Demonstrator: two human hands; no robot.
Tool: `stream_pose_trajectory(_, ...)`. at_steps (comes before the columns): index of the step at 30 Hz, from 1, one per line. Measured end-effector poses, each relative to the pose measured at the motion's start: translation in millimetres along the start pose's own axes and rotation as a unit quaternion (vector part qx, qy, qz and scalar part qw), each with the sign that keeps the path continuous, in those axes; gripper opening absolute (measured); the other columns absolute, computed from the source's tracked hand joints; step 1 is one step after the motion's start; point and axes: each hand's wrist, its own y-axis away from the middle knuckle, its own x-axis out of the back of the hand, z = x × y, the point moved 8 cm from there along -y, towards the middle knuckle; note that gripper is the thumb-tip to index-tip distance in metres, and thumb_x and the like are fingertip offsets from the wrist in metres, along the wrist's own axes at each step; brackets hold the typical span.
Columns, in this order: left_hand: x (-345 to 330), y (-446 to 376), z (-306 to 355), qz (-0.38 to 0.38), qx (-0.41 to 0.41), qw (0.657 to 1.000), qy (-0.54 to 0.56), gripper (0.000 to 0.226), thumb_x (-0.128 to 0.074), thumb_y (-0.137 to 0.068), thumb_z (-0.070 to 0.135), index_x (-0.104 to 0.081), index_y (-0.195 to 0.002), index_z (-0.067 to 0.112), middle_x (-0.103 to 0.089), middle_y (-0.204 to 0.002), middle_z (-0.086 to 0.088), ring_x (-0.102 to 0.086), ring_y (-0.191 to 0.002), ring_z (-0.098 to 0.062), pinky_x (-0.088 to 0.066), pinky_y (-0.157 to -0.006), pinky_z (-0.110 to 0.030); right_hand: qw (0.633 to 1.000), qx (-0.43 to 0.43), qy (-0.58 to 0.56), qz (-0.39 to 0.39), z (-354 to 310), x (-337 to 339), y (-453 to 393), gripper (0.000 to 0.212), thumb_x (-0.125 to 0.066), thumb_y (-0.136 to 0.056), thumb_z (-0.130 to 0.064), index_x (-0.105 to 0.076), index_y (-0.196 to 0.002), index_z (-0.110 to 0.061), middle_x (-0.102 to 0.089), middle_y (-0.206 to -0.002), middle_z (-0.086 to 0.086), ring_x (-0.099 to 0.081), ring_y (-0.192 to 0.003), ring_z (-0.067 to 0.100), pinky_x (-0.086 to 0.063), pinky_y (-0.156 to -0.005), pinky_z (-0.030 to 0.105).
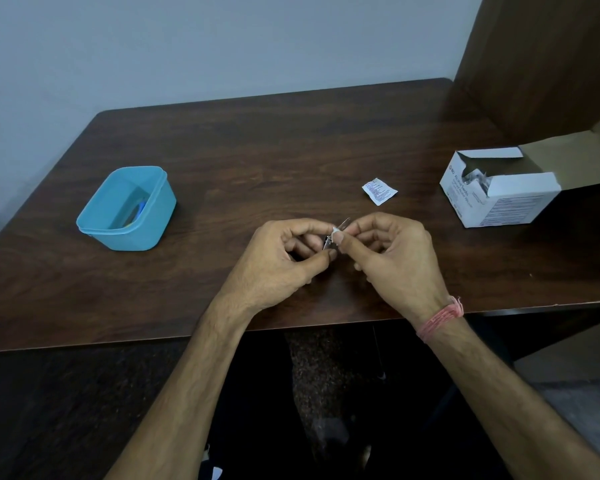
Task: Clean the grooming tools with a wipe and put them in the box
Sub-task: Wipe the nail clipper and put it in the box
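Both hands are working over the near middle of the table (257,150), the left hand (278,261) and right hand (399,261) meeting in a shared grip on a small metal tool (329,242) and a white wipe (336,232). Bare wood is lying between them and the blue box (127,209) at the left, whose mouth is standing open with nothing over it. On the right, a torn sachet (379,191) is lying flat just beyond the hands, and an open cardboard carton (499,192) is standing near the right edge, its flap sticking up. A wooden panel (548,57) is closing off the far right corner.
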Motion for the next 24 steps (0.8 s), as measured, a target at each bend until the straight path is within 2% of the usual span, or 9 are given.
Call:
stream_pose_trajectory(4, -0.1, 0.1, -0.1, -0.003, 0.0, 1.0, -0.003, 0.032, -0.085, -0.097, 0.01, -0.084, -0.113, 0.037, -0.076, -0.083, 0.005, -0.071, -0.069, -0.015, -0.06, -0.06, -0.028, 0.999, -0.011, -0.044, 0.015, -1.0, 1.8, -1.1, 0.017, -0.086, -0.097, -0.034, -0.078, -0.09, -0.02, -0.082, -0.081, -0.003, -0.07, -0.056, 0.012, -0.051, -0.051, 0.02)
stream_pose_trajectory(7, -1.0, 0.1, 0.3, -0.002, -0.003, 1.0, -0.002, 0.036, -0.086, -0.096, 0.011, -0.084, -0.109, 0.044, -0.075, -0.083, 0.006, -0.071, -0.07, -0.012, -0.06, -0.059, -0.029, 0.998, -0.013, -0.064, 0.022, -3.3, 3.0, -0.6, 0.015, -0.083, -0.1, -0.03, -0.077, -0.091, -0.019, -0.082, -0.083, -0.001, -0.068, -0.056, 0.007, -0.05, -0.049, 0.015)
stream_pose_trajectory(9, -0.8, 0.0, 0.0, -0.002, -0.002, 1.0, -0.003, 0.034, -0.086, -0.096, 0.011, -0.083, -0.111, 0.042, -0.075, -0.083, 0.006, -0.07, -0.07, -0.011, -0.06, -0.058, -0.028, 0.997, -0.013, -0.067, 0.025, -3.8, 3.6, -0.4, 0.015, -0.082, -0.101, -0.03, -0.076, -0.091, -0.019, -0.082, -0.083, -0.001, -0.067, -0.056, 0.008, -0.049, -0.049, 0.015)
stream_pose_trajectory(14, 0.6, -0.3, -3.0, 0.0, 0.008, 1.0, -0.008, 0.028, -0.086, -0.096, 0.011, -0.084, -0.118, 0.029, -0.076, -0.084, 0.006, -0.07, -0.071, -0.009, -0.059, -0.058, -0.029, 0.998, -0.019, -0.059, 0.028, -2.7, 4.7, -0.8, 0.016, -0.081, -0.101, -0.032, -0.076, -0.092, -0.02, -0.082, -0.084, -0.003, -0.068, -0.056, 0.012, -0.05, -0.049, 0.017)
stream_pose_trajectory(17, -0.1, -0.2, -1.6, -0.006, 0.004, 1.0, -0.01, 0.028, -0.086, -0.097, 0.012, -0.085, -0.117, 0.031, -0.075, -0.084, 0.005, -0.07, -0.071, -0.009, -0.06, -0.058, -0.029, 0.998, -0.016, -0.052, 0.026, -2.2, 4.8, -0.8, 0.016, -0.084, -0.099, -0.032, -0.077, -0.09, -0.021, -0.082, -0.082, -0.004, -0.069, -0.056, 0.012, -0.051, -0.05, 0.019)
stream_pose_trajectory(21, 0.3, -0.3, -0.9, -0.008, -0.005, 1.0, -0.01, 0.028, -0.085, -0.097, 0.011, -0.085, -0.114, 0.034, -0.075, -0.083, 0.004, -0.07, -0.071, -0.01, -0.06, -0.059, -0.03, 1.0, 0.008, 0.0, -0.003, -3.9, -0.9, -0.2, 0.014, -0.089, -0.093, -0.033, -0.08, -0.086, -0.025, -0.08, -0.077, -0.008, -0.074, -0.062, 0.023, -0.059, -0.056, 0.035)
stream_pose_trajectory(24, 0.2, -0.4, -1.9, -0.009, -0.002, 1.0, -0.009, 0.025, -0.085, -0.097, 0.011, -0.085, -0.114, 0.031, -0.076, -0.083, 0.002, -0.069, -0.072, -0.011, -0.061, -0.06, -0.03, 1.0, 0.01, 0.005, -0.012, -3.1, -2.3, -0.6, 0.014, -0.091, -0.092, -0.032, -0.08, -0.085, -0.026, -0.079, -0.074, -0.01, -0.075, -0.064, 0.027, -0.061, -0.059, 0.037)
